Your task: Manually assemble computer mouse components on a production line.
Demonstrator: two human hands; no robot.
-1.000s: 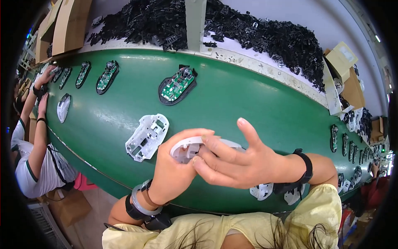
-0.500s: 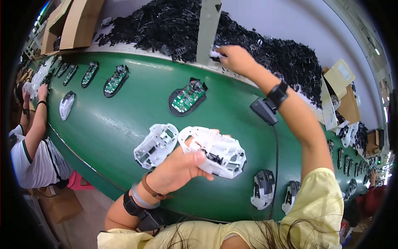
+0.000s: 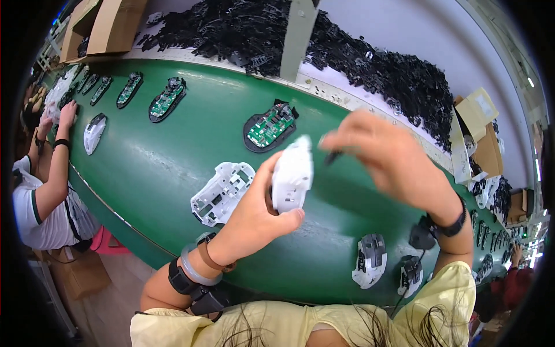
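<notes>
We hold a white computer-mouse shell (image 3: 293, 175) tilted up on edge above the green table (image 3: 147, 153), our left grip (image 3: 257, 213) clamped on it. Our right grip (image 3: 386, 156), blurred, pinches a small dark piece (image 3: 330, 158) between the fingertips, near the shell. A second white shell (image 3: 222, 192) lies just beside our left grip, and a green circuit board (image 3: 267, 130) on a black base sits farther out. Any print on the pale carton flap (image 3: 477, 106) is too small for us to read.
</notes>
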